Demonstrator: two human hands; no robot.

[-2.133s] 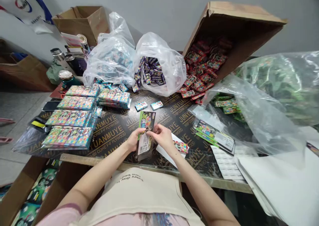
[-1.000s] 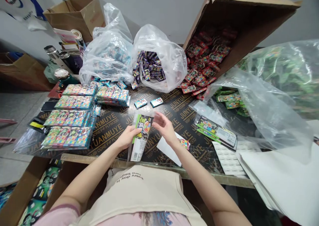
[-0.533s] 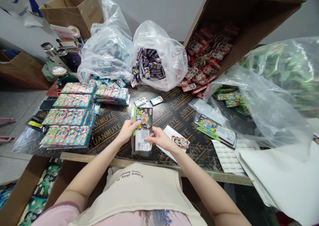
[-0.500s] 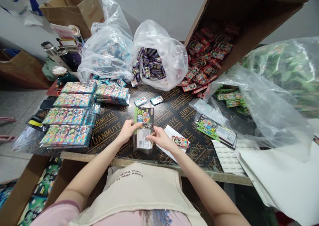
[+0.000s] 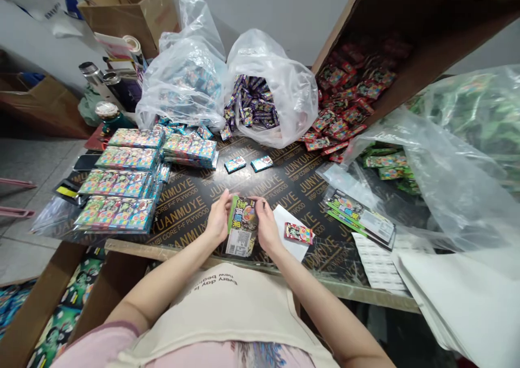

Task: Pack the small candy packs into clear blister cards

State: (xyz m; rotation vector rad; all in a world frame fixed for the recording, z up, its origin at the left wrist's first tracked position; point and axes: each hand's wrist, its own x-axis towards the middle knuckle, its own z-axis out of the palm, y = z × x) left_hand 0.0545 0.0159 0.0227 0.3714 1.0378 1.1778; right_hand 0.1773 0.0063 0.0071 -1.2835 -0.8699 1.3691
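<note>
Between my hands is a flat black and green printed candy pouch (image 5: 242,228), a white label near its lower end. My left hand (image 5: 219,216) grips its left edge, the thumb pointing up by the top corner. Along the right edge, my right hand (image 5: 267,223) is closed on the same pouch, fingers curled round its top. Just beyond lie two small blue candy packets (image 5: 261,163) on the dark plywood table (image 5: 195,211). To the right of my right hand, a red candy packet (image 5: 298,232) rests on a white paper (image 5: 293,250).
Stacks of wrapped candy packs (image 5: 116,212) stand at left. Along the back are plastic bags of blue packets (image 5: 184,86) and purple packets (image 5: 260,103), and a tipped carton (image 5: 390,48) spilling red packets. At right lie more pouches (image 5: 361,216) and a bag of green packets (image 5: 459,140).
Both hands have shifted to the top corners of the pouch, which now sits nearer my body. My fingers have left the label area. The view has shifted slightly.
</note>
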